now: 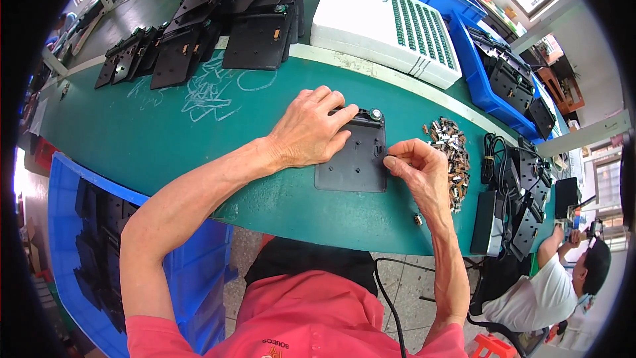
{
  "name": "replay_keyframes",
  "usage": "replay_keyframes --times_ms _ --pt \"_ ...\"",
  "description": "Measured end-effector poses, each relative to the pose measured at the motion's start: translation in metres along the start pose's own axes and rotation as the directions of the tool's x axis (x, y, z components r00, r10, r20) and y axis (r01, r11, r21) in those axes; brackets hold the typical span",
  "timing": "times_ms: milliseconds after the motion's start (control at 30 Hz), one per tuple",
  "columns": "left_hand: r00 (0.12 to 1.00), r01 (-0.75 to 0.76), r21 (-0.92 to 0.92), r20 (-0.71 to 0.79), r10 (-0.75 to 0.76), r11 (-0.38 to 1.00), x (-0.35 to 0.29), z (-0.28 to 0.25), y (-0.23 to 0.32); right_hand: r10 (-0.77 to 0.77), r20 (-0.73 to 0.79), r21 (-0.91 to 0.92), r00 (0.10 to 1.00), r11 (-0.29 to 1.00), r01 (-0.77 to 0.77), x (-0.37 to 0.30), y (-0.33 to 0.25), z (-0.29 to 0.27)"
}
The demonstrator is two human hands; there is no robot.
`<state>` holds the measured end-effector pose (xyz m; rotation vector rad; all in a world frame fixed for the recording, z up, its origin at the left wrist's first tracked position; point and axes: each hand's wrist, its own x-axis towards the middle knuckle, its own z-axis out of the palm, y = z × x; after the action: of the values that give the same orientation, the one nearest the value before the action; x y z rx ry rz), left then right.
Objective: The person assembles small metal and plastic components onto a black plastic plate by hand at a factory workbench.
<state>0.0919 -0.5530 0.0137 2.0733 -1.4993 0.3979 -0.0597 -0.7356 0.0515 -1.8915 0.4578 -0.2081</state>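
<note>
A black plastic panel [350, 167] lies flat on the green table in front of me. It has small pegs, a slot near its right edge and a round metallic-and-green part [375, 114] at its far right corner. My left hand [311, 129] closes over the panel's far left part, fingers bent around its raised far edge. At the right edge my right hand [421, 164] has thumb and forefinger pinched together beside the slot. Whatever is between those fingertips is hidden. Just right of that hand lies a pile of small metal-and-brown components [452, 162], with a loose component [418, 220] nearer me.
Black panels [255, 43] stand in stacks at the far left. A white foam tray [361, 23] holds rows of round green parts. Blue bins [474, 59] with more panels sit at far right and near left. Cables and a black box [487, 225] lie right; a seated person [536, 292] works beyond.
</note>
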Motion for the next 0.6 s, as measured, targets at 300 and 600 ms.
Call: replay_keyframes --times_ms 300,600 --pt "1.000 0.003 0.003 0.008 -0.003 1.000 -0.001 0.000 -0.001 -0.324 -0.048 -0.426 0.945 0.862 0.273 -0.003 0.015 -0.002" --pt "1.000 0.002 0.003 0.012 -0.003 1.000 -0.001 0.000 -0.001 -0.289 -0.089 -0.354 0.953 0.904 0.241 -0.002 0.021 -0.012"
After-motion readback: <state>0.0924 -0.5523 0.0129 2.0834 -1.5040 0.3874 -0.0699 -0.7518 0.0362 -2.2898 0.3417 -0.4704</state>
